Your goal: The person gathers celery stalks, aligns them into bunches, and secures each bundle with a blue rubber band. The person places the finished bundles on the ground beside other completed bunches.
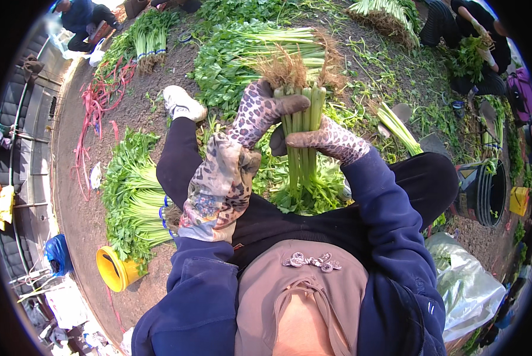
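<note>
Both my hands wear leopard-print gloves with soiled fingers. My left hand [266,111] grips a bunch of celery [302,133] close to its brown roots, which point away from me. Lower on the stalks, my right hand [328,138] closes round the same bunch from the right. The leafy ends hang down over my lap. Just beyond my hands, a large pile of celery [275,49] lies on the soil, roots to the right.
Banded celery bunches [141,204] and a yellow bucket [117,269] lie at left, near red twine [92,115]. Loose stalks [397,127], a black bucket [481,191] and a plastic bag [464,285] are at right. Co-workers sit at upper left and upper right.
</note>
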`<state>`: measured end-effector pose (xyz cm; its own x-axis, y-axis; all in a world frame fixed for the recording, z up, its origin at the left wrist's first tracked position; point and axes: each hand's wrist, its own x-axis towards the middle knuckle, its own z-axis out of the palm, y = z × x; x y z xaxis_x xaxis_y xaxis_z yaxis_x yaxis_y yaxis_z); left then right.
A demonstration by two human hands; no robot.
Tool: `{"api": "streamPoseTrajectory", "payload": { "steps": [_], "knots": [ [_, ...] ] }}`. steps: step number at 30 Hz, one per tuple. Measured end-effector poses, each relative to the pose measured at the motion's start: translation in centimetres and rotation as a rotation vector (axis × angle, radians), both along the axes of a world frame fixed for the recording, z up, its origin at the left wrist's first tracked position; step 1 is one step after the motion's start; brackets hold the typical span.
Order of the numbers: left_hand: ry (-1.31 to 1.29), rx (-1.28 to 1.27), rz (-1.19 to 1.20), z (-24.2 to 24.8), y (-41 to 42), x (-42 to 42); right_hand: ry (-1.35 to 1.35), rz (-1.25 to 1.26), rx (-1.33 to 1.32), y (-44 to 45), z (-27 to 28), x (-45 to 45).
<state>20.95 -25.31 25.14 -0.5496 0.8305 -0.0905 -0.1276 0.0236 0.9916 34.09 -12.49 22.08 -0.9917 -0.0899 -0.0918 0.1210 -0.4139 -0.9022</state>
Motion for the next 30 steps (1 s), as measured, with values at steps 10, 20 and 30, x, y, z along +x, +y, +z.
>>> {"api": "streamPoseTrajectory", "payload": {
  "steps": [10, 20, 30],
  "knots": [
    [-0.252, 0.199, -0.222, 0.4, -1.5, 0.8, -0.116, 0.074, -0.156, -1.9, 1.1, 0.0],
    [-0.002, 0.156, 0.084, 1.0, -1.9, 4.9, 0.127, 0.234, -0.071, -2.5, -6.5, -1.9],
    [0.622, 0.354, 0.362, 9.2, 2.7, -5.0, 0.107, -0.689, 0.969, 4.4, -1.5, -3.2]
  ]
}}
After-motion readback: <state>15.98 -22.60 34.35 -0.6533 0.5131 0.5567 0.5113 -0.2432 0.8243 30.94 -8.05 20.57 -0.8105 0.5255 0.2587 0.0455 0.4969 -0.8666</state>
